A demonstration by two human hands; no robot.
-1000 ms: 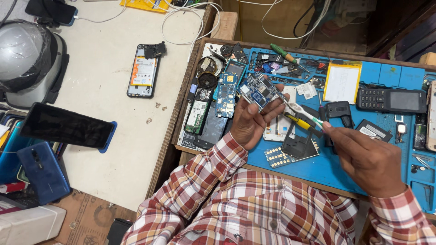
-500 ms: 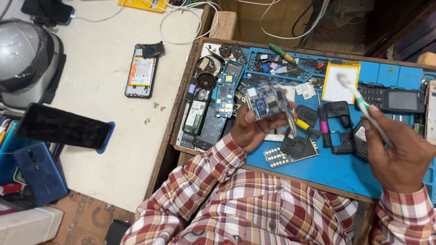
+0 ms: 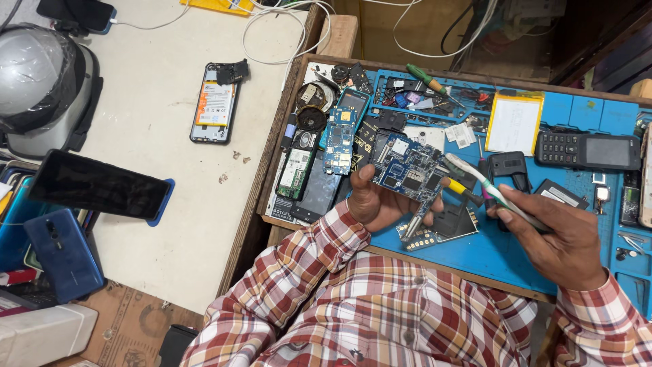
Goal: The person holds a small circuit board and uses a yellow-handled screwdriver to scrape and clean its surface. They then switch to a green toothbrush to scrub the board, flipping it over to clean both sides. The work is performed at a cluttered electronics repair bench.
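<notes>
1. We count two hands in view, both the wearer's, both in plaid sleeves. The left hand [image 3: 377, 204] has its grip closed on one blue circuit board [image 3: 411, 171], thumb on the board's left edge, fingers under it. The board is tilted and held just above the blue work mat [image 3: 489, 251], near frame centre.
2. The right hand [image 3: 564, 238] is at 3 o'clock from the board. Its grip is closed round one toothbrush [image 3: 485, 187], white with a green stripe. The brush head points to 10 o'clock and lies at the board's right edge; we cannot tell if the bristles touch.
3. Screwdrivers counted: two. One with a green handle [image 3: 426, 79] lies at 12 o'clock from the board; one with a yellow handle [image 3: 463, 190] lies just beside the board, under the brush.
4. Container: one wooden tray [image 3: 288, 122] lined by the mat. In it: a second, smaller blue board [image 3: 339, 139] at 10 o'clock, one keypad phone [image 3: 587, 151] at 2 o'clock, one yellow-edged white pad [image 3: 514, 124] and many loose small parts, too many to count.
5. On the desk [image 3: 170, 204], outside the tray, at 9 o'clock: one opened phone [image 3: 214, 105] showing its battery, one dark phone [image 3: 98, 185] face up, one blue phone [image 3: 62, 253] back up, and one helmet [image 3: 37, 75] in the far corner.
</notes>
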